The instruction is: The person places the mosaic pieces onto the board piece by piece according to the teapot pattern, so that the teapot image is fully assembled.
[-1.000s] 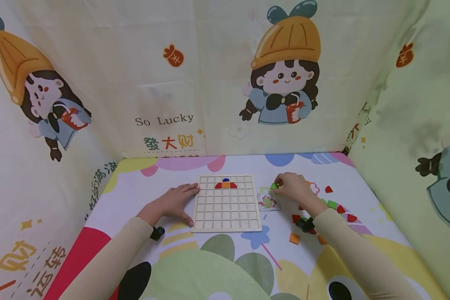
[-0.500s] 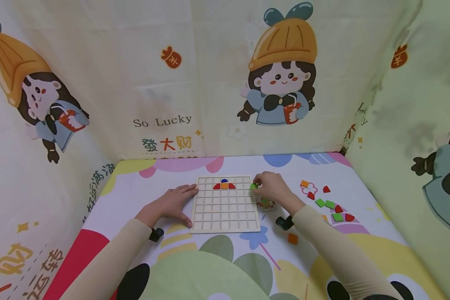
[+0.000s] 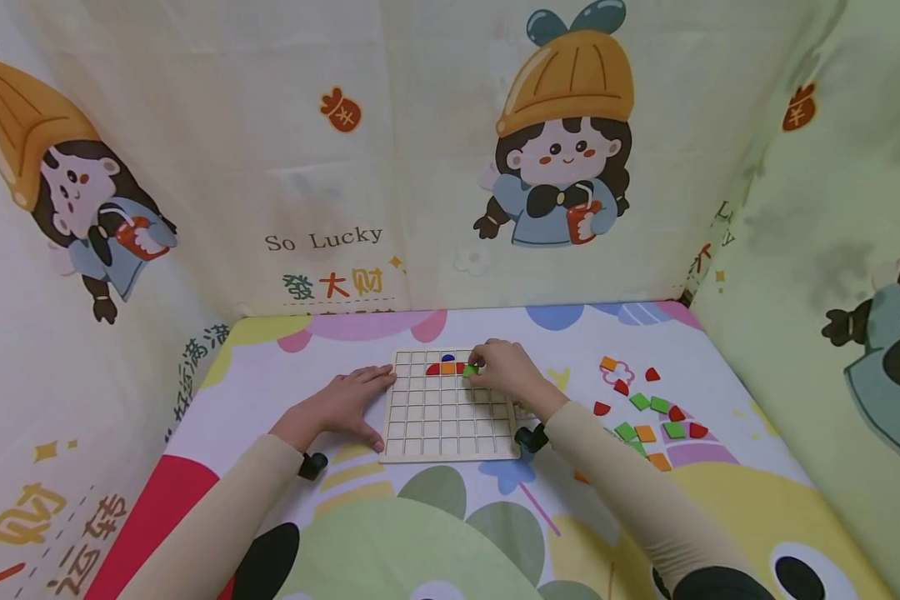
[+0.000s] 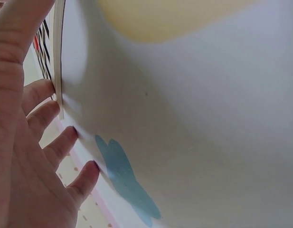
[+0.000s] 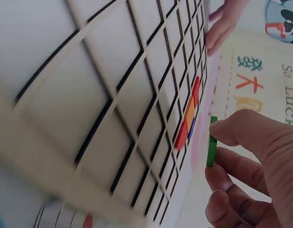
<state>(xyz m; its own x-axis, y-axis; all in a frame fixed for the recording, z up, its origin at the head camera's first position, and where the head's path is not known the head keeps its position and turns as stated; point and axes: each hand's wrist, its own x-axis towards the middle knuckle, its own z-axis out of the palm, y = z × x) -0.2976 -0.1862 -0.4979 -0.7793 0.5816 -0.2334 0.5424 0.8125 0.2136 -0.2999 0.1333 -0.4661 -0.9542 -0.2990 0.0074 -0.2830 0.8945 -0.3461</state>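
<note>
A pale wooden grid board [image 3: 435,425] lies on the table. My left hand [image 3: 341,406] has its fingers spread, with thumb and fingertips against the board's left edge; the left wrist view shows the fingers [image 4: 39,97] at that edge. Between thumb and fingers, my right hand [image 3: 512,368] pinches a green square tile [image 5: 212,145] over the board's upper part. In the top rows sit a blue half-round tile [image 3: 447,358] and, below it, an orange square tile [image 3: 447,368] with a red tile on either side. The right-hand red tile [image 5: 181,137] is partly covered in the head view.
Loose green, red and orange tiles [image 3: 645,433] are scattered right of the board. A patterned card beside the board's right edge is mostly hidden under my right hand and wrist. Printed cloth walls [image 3: 435,167] stand behind and at both sides of the table.
My right hand has carried the green tile leftward, from beside the board to over its upper rows. The left hand has stayed at the board's left edge.
</note>
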